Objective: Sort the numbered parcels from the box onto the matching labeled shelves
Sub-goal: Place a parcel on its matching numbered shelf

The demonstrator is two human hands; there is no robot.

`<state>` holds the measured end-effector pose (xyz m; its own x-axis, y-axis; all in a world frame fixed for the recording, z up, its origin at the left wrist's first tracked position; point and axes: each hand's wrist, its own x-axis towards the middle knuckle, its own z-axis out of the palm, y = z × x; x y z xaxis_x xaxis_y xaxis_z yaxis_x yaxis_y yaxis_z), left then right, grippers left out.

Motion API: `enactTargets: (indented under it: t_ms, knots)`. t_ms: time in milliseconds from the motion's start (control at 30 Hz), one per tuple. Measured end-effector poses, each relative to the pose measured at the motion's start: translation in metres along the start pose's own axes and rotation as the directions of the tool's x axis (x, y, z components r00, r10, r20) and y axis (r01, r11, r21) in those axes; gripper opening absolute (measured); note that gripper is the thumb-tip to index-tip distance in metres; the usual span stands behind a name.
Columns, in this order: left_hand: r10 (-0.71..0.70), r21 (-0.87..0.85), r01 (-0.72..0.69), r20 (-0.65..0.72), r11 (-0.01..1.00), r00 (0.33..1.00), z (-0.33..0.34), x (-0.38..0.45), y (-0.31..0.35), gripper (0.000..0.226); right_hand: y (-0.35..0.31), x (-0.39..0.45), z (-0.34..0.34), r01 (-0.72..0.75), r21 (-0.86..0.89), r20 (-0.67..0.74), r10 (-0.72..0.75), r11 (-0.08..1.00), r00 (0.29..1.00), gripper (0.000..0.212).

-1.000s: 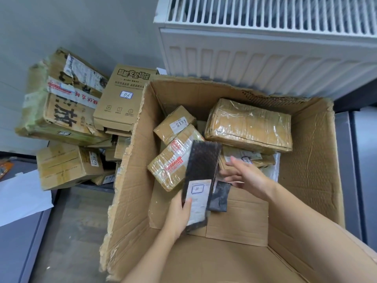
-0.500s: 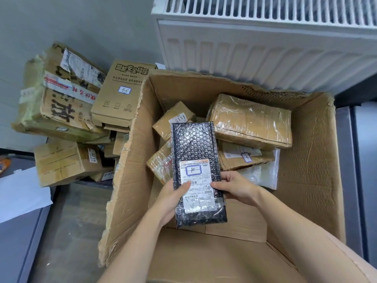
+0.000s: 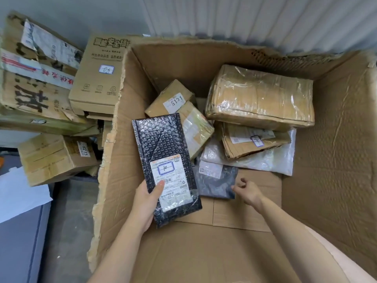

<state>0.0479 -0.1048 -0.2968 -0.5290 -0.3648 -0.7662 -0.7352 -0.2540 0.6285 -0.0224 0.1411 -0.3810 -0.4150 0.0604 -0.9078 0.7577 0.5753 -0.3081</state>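
Left hand [image 3: 145,203] holds the black bubble-wrap mailer [image 3: 166,166] by its lower left edge, thumb lying across the white shipping label [image 3: 173,182], fingers hidden behind. Grip is closed on the mailer. Mailer is flat, rectangular, glossy and dimpled, held label-up above the floor of the big open corrugated cardboard box [image 3: 336,160]. Handwritten mark in a blue-bordered sticker on the label reads like "10".

Right hand [image 3: 247,192] is low in the box, holding nothing, fingers loosely curled, fingertips at the edge of a dark grey soft plastic pouch [image 3: 216,183]. Cannot tell if they touch it.

Still in the box:
- large rectangular carton wrapped in shiny clear tape [image 3: 260,99], far side, on top of the pile
- flat brown cardboard parcel with a blue-bordered sticker [image 3: 255,139], just under the big one
- white crinkled poly bag [image 3: 265,160] beneath that, lying on the box floor
- small brown carton labelled "6131" [image 3: 170,99], tilted against the left wall
- tape-wrapped brown parcel [image 3: 196,127] below it, partly covered by the mailer

Box's left wall edge [image 3: 110,139] is torn and ragged, corrugation exposed.

Outside, left of the box: a stack of worn cartons. Upright printed brown carton with black Chinese lettering [image 3: 98,74], a battered large carton with peeling labels [image 3: 30,78], a smaller carton marked "6215" [image 3: 55,158]. White ribbed radiator [image 3: 265,21] runs behind the box. White paper sheet [image 3: 18,197] lies at lower left.
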Motion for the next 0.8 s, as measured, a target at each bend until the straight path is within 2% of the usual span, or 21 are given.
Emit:
enactTargets:
  t_ms: [67, 167, 300, 367, 467, 567, 733, 800]
  knots:
    - [-0.009, -0.001, 0.009, 0.005, 1.0, 1.0, 0.002, 0.002, -0.005, 0.025, 0.002, 0.01, 0.016, -0.047, 0.128, -0.01, 0.049, 0.991, 0.999, 0.058]
    - [-0.032, -0.036, 0.032, -0.001, 0.999, 0.999, 0.004, 0.004, -0.01, 0.025, 0.001, 0.022, 0.031, -0.11, 0.3, 0.034, 0.104, 0.948, 0.994, 0.043]
    - [-0.032, -0.059, 0.032, -0.005, 0.998, 0.999, 0.004, 0.006, -0.007, 0.024, 0.0, 0.04, 0.035, -0.142, 0.527, 0.023, 0.153, 0.838, 0.988, 0.041]
    - [-0.023, -0.062, 0.023, 0.0, 0.998, 1.0, 0.004, 0.008, -0.006, 0.024, -0.003, 0.045, 0.031, -0.159, 0.605, 0.033, 0.175, 0.781, 0.984, 0.033]
    - [-0.022, -0.07, 0.022, 0.007, 0.997, 1.0, 0.005, 0.009, -0.004, 0.025, -0.009, 0.046, 0.023, -0.189, 0.669, 0.049, 0.211, 0.718, 0.976, 0.017]
    - [-0.021, -0.072, 0.021, 0.011, 0.997, 1.0, 0.007, 0.008, -0.002, 0.025, -0.008, 0.048, 0.02, -0.203, 0.7, 0.075, 0.212, 0.685, 0.974, 0.018]
    - [-0.041, -0.068, 0.041, 0.007, 0.997, 0.999, 0.01, 0.007, 0.0, 0.024, -0.014, 0.047, 0.023, -0.186, 0.731, 0.139, 0.124, 0.656, 0.983, 0.026]
    - [-0.048, -0.072, 0.047, -0.001, 0.996, 0.999, 0.01, 0.007, 0.001, 0.024, -0.012, 0.043, 0.024, -0.18, 0.713, 0.164, 0.089, 0.677, 0.982, 0.021]
